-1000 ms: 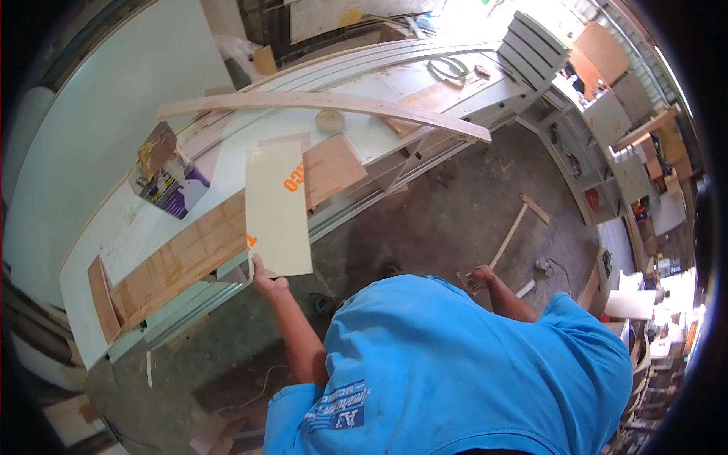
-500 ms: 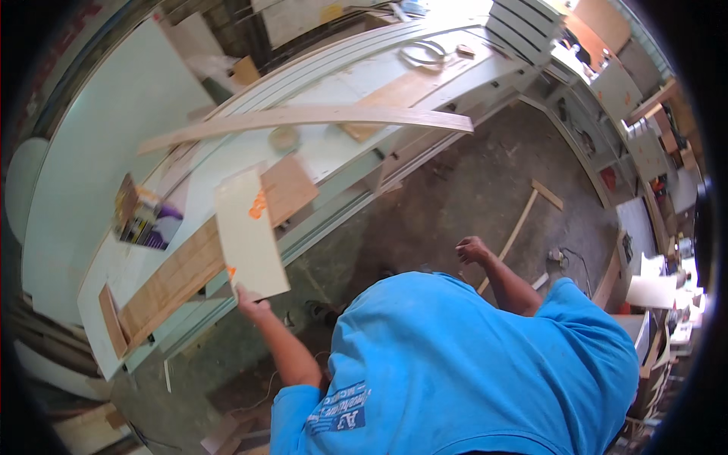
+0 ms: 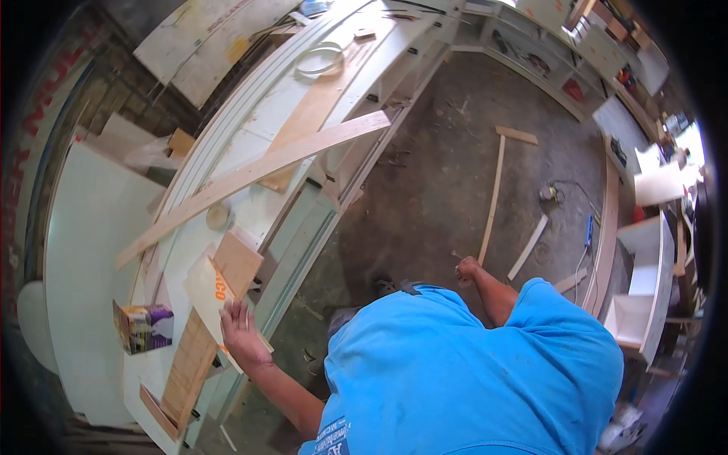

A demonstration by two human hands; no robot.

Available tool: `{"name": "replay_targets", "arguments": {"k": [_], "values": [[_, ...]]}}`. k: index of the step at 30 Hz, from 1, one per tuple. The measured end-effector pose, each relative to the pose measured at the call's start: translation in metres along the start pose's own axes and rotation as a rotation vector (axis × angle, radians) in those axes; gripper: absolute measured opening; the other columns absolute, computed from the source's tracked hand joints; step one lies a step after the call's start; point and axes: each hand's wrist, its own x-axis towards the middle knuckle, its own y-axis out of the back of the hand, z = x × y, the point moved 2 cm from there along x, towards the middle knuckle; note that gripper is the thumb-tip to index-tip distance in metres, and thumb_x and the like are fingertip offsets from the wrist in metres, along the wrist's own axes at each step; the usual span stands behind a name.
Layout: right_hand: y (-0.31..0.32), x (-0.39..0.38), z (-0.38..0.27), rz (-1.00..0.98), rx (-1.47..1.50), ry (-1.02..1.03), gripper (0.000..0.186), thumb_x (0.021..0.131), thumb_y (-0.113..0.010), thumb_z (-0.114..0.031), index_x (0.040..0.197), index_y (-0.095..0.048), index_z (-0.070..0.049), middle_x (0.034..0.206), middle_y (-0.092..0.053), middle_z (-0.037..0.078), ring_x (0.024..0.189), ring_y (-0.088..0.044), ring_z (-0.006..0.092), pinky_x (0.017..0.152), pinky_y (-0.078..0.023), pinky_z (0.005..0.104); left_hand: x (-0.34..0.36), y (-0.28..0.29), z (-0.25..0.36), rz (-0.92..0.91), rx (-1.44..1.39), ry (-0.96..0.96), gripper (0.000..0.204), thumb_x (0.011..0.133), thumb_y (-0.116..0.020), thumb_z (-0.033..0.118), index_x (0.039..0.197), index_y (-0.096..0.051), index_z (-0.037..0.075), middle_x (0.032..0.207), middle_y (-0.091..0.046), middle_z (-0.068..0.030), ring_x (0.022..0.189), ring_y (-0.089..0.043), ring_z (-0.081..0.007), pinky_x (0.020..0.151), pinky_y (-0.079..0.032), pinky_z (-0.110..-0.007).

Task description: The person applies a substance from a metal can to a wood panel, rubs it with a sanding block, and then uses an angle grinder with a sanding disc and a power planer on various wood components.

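My left hand (image 3: 244, 334) lies on a cream board (image 3: 202, 282) with orange print, its fingers stretched out over the surface. That board rests slanted on the long white cabinet, on top of a brown wood piece (image 3: 238, 264) and a long plywood strip (image 3: 189, 368). Held low beside my body, my right hand (image 3: 470, 271) is closed, and a small thin rod-like piece (image 3: 456, 254) sticks out of it; its kind is too small to tell.
A long light plank (image 3: 265, 178) lies across the cabinet and juts past its front edge. Near it are a tape roll (image 3: 218, 217), an open box (image 3: 144, 327) and a pale coil (image 3: 318, 61). On the floor lie a T-shaped wooden piece (image 3: 494, 189) and a corded tool (image 3: 547, 193).
The cream board, gripped at its edge and raised before, is now down on the cabinet under my spread left fingers. My view has turned to the right.
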Motion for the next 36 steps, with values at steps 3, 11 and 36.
{"name": "replay_targets", "arguments": {"k": [3, 11, 36], "values": [[-0.018, -0.011, -0.016, 0.022, -0.375, 0.227, 0.033, 0.094, -0.056, -0.037, 0.092, -0.078, -0.012, 0.093, -0.074, 0.013, 0.093, -0.069, 0.034, 0.081, -0.054, 0.0479, -0.045, -0.12, 0.066, -0.662, -0.139, -0.041, 0.078, 0.096, -0.061, 0.05, 0.145, -0.041, -0.008, 0.141, -0.051, -0.0285, 0.134, -0.049, -0.0373, 0.116, -0.032, -0.05], [-0.033, -0.101, -0.082, 0.233, 0.454, -0.208, 0.052, 0.095, -0.052, -0.049, 0.079, -0.077, -0.006, 0.089, -0.074, 0.017, 0.094, -0.069, 0.0348, 0.084, -0.052, 0.0467, -0.146, -0.223, 0.134, -1.833, -0.782, 0.354, 0.077, 0.092, -0.065, 0.048, 0.153, -0.036, 0.012, 0.153, -0.035, -0.0297, 0.146, -0.025, -0.0487, 0.12, -0.009, -0.064], [-0.35, -0.163, -0.092, 0.327, 0.633, -0.56, 0.045, 0.081, -0.071, -0.041, 0.095, -0.073, 0.001, 0.098, -0.072, 0.025, 0.09, -0.07, 0.0413, 0.076, -0.053, 0.0484, -0.187, -0.395, 0.068, -2.036, -1.113, 1.215, 0.066, 0.101, -0.049, 0.054, 0.154, -0.041, 0.015, 0.129, -0.055, -0.0423, 0.141, -0.038, -0.0487, 0.122, -0.017, -0.058]]}}
